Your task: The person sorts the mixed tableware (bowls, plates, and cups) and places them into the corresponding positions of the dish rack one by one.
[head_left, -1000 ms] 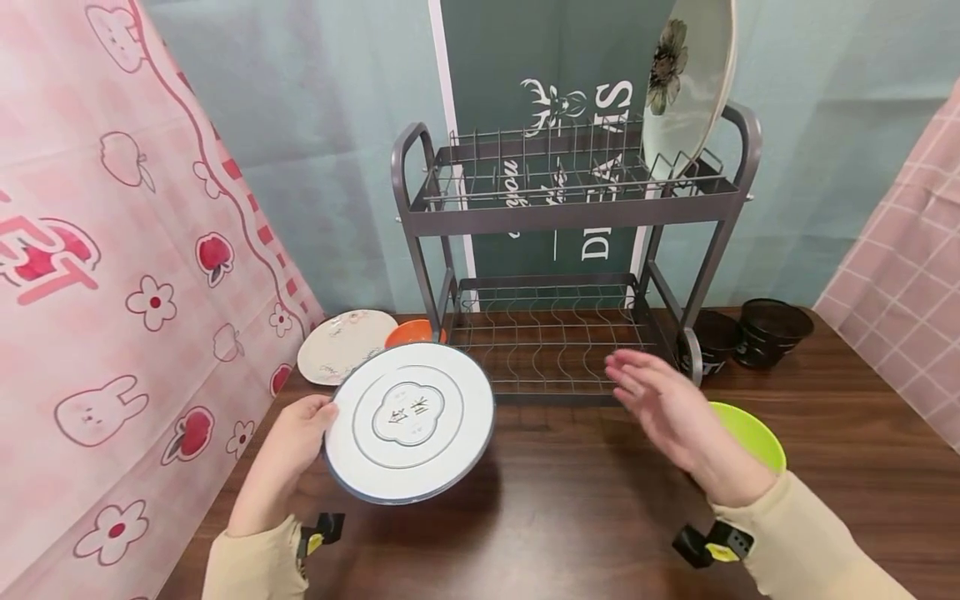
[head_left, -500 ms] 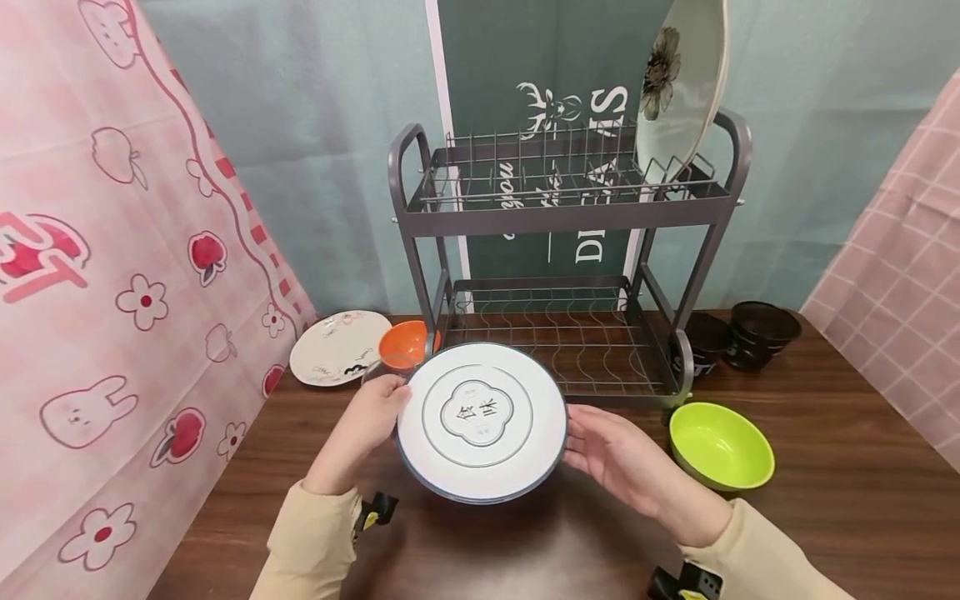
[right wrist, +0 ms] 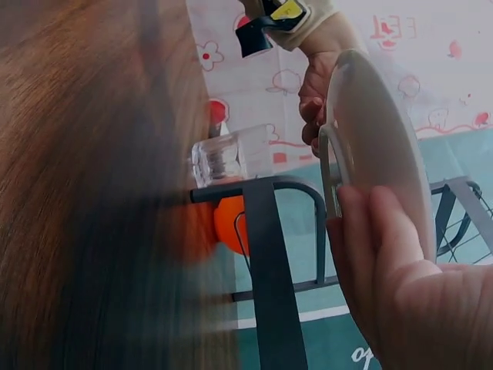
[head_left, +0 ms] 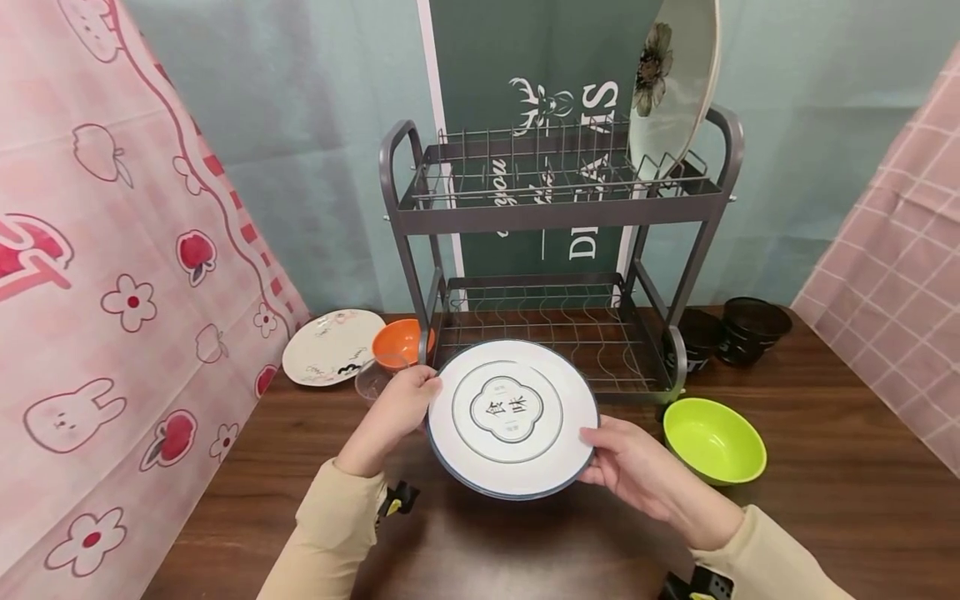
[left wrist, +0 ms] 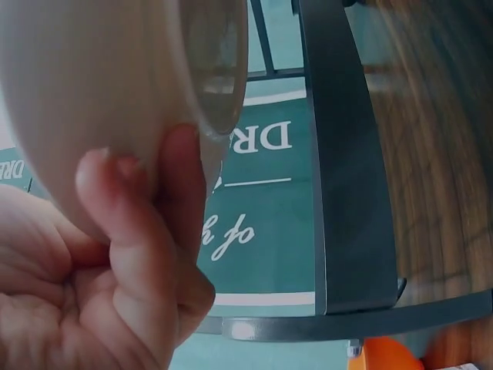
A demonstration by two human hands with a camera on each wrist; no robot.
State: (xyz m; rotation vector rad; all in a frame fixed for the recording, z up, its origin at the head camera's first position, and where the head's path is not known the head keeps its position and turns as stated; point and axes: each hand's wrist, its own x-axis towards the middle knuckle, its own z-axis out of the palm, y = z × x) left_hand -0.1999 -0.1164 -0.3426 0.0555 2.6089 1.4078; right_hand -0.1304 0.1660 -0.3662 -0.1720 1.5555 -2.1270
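Note:
A round white plate point(head_left: 513, 408) with a dark blue rim and a printed emblem is held over the table, its face tilted toward me. At its left edge my left hand point(head_left: 392, 410) pinches the rim, thumb on top. The right hand point(head_left: 633, 471) grips the opposite edge, its thumb over the rim and fingers beneath. Seen from the left wrist, the plate's pale underside point(left wrist: 85, 85) rests against curled fingertips point(left wrist: 100, 173). In the right wrist view, the fingers point(right wrist: 362, 208) lie along the underside.
Behind the plate stands a two-tier dark dish rack point(head_left: 555, 218), with a large flower plate point(head_left: 682, 83) upright in its top right. To the left are a white plate point(head_left: 318, 350), an orange bowl point(head_left: 393, 337) and a clear glass point(head_left: 369, 382). A green bowl point(head_left: 716, 442) and black bowls point(head_left: 753, 329) stand right.
The left hand has carried the plate rightward to the middle, before the rack. My right hand, free a second ago, has come in and taken hold of the right rim.

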